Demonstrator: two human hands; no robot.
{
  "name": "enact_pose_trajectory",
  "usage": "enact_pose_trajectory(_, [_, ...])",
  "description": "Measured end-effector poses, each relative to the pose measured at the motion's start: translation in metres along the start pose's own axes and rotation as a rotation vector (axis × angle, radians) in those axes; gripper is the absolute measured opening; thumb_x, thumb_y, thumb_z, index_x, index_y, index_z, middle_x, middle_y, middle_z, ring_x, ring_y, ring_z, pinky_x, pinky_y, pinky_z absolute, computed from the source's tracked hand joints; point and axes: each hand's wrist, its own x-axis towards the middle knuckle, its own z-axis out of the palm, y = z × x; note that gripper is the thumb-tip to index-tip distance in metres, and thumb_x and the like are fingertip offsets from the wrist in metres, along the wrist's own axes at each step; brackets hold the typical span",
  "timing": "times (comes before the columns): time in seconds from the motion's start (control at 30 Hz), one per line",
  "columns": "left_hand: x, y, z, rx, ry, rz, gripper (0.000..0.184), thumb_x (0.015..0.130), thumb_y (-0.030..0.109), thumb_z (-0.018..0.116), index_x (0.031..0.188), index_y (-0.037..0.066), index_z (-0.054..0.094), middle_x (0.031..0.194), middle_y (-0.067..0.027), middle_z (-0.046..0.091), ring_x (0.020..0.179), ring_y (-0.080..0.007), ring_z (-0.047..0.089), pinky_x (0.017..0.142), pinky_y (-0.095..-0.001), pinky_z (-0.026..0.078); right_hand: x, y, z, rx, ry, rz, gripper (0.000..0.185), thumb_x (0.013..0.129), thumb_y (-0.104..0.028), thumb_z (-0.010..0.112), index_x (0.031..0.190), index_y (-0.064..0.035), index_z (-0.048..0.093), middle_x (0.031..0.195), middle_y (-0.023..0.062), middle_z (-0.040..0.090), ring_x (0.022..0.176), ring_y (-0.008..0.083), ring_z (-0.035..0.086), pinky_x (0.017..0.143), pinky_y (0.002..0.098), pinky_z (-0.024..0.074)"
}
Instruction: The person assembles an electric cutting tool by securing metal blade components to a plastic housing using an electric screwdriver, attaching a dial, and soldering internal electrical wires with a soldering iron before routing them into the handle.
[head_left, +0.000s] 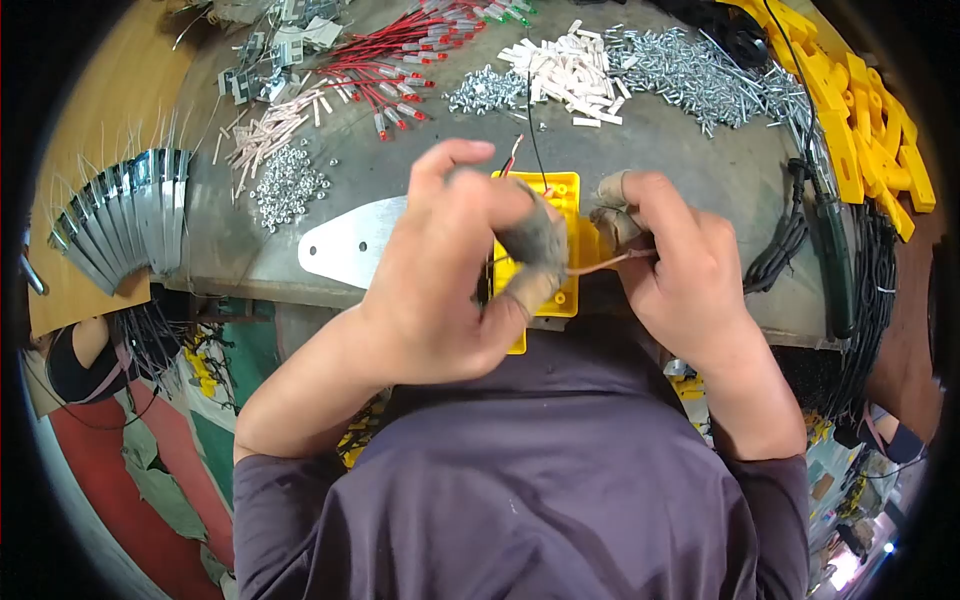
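Observation:
A yellow plastic housing (568, 215) lies at the table's front edge, partly hidden behind my left hand (455, 265). That hand is closed over it, thumb and covered fingers pinched together. From those fingertips a thin brownish wire (597, 266) runs right to my right hand (685, 265), whose fingers are closed on its other end. Worn grey-beige covers wrap some fingertips on both hands. A flat metal plate (345, 243) with holes reaches out left of the housing. Red and black leads (514, 155) stick up behind the housing's far edge.
Nuts (288, 187), white sleeves (575, 72), screws (700, 80) and red indicator lights (400, 85) lie in piles along the back. Metal strips (125, 215) fan out at left. Yellow housings (868, 120), a green-black tool (832, 260) and black cables (873, 290) are at right.

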Motion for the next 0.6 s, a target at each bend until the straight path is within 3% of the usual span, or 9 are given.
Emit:
enact_pose_trajectory(0.1, [0.006,-0.002,-0.007,0.026,-0.027,0.066,0.044,0.076,-0.001,0.061,0.112,0.003,0.036,0.090,-0.0037,0.060,0.080,-0.0146,0.059,0.104,-0.0472,0.025,-0.002,0.001,-0.004,0.157,-0.063,0.093,0.030,0.071,0.006,0.059,0.099,-0.0045,0.054,0.075,0.0158,0.059,0.071,0.0348,0.059,0.062,0.0346,0.0477])
enact_pose_trajectory(0.17, [0.018,-0.005,-0.016,0.138,0.205,-0.118,0.048,0.080,0.002,0.058,0.121,-0.002,0.035,0.086,-0.0061,0.060,0.079,-0.0192,0.060,0.099,-0.0407,0.034,-0.002,0.002,-0.006,0.333,-0.143,0.120,0.028,0.071,0.007,0.059,0.097,-0.0039,0.055,0.077,0.0161,0.059,0.071,0.0347,0.059,0.062,0.0338,0.0478])
enact_pose_trajectory(0.2, [0.026,-0.015,-0.015,0.122,0.263,-0.199,0.052,0.084,0.008,0.060,0.128,-0.005,0.034,0.086,-0.0091,0.061,0.080,-0.0202,0.059,0.089,-0.0329,0.044,-0.001,0.002,-0.007,0.312,-0.080,0.058,0.028,0.071,0.007,0.059,0.097,-0.0025,0.057,0.078,0.0155,0.058,0.070,0.0331,0.059,0.063,0.0338,0.0482])
enact_pose_trajectory(0.23, [0.034,-0.016,-0.014,0.126,0.271,-0.198,0.052,0.084,0.008,0.060,0.128,-0.005,0.034,0.086,-0.0091,0.061,0.080,-0.0202,0.059,0.089,-0.0329,0.044,0.001,0.001,-0.008,0.290,-0.017,-0.005,0.028,0.071,0.008,0.060,0.098,-0.0011,0.058,0.079,0.0148,0.058,0.069,0.0315,0.060,0.064,0.0337,0.0485])
enact_pose_trajectory(0.3, [0.049,-0.016,-0.013,-0.168,0.200,-0.587,0.053,0.085,0.010,0.064,0.127,-0.005,0.036,0.090,-0.0095,0.063,0.082,-0.0145,0.059,0.079,-0.0279,0.048,0.003,-0.002,-0.005,0.375,0.015,-0.033,0.031,0.072,0.009,0.059,0.102,0.0005,0.058,0.084,0.0144,0.059,0.071,0.0287,0.061,0.066,0.0330,0.0494])
enact_pose_trajectory(0.33, [0.051,-0.030,-0.008,-0.206,0.195,-0.590,0.055,0.083,0.007,0.068,0.127,-0.003,0.037,0.092,-0.0098,0.065,0.081,-0.0100,0.058,0.072,-0.0247,0.049,0.004,-0.003,-0.004,0.465,0.049,-0.051,0.035,0.073,0.010,0.059,0.107,0.0022,0.058,0.089,0.0140,0.061,0.074,0.0259,0.063,0.068,0.0323,0.0502])
enact_pose_trajectory(0.43, [0.060,-0.020,-0.006,-0.323,0.168,-0.567,0.055,0.081,0.001,0.068,0.126,-0.002,0.038,0.089,-0.0081,0.066,0.079,-0.0085,0.059,0.071,-0.0228,0.048,0.000,0.012,-0.004,0.343,0.109,-0.067,0.035,0.076,0.011,0.058,0.111,0.0039,0.058,0.102,0.0139,0.062,0.079,0.0213,0.066,0.072,0.0298,0.0518])
enact_pose_trajectory(0.5, [0.058,-0.011,-0.002,-0.406,0.142,-0.542,0.053,0.081,-0.001,0.067,0.126,-0.001,0.039,0.088,-0.0086,0.067,0.081,-0.0100,0.062,0.072,-0.0233,0.050,0.000,0.006,0.003,0.408,0.117,0.051,0.044,0.080,0.011,0.055,0.122,0.0028,0.050,0.109,0.0164,0.061,0.083,0.0188,0.067,0.072,0.0276,0.0527])
enact_pose_trajectory(0.6, [0.055,-0.006,0.001,-0.541,0.138,-0.581,0.050,0.083,-0.004,0.062,0.127,0.000,0.039,0.093,-0.0116,0.068,0.090,-0.0149,0.066,0.079,-0.0264,0.052,0.015,-0.005,0.006,0.567,0.183,0.168,0.065,0.088,0.008,0.047,0.143,0.0003,0.013,0.087,0.0152,0.066,0.084,0.0177,0.067,0.075,0.0268,0.0530])
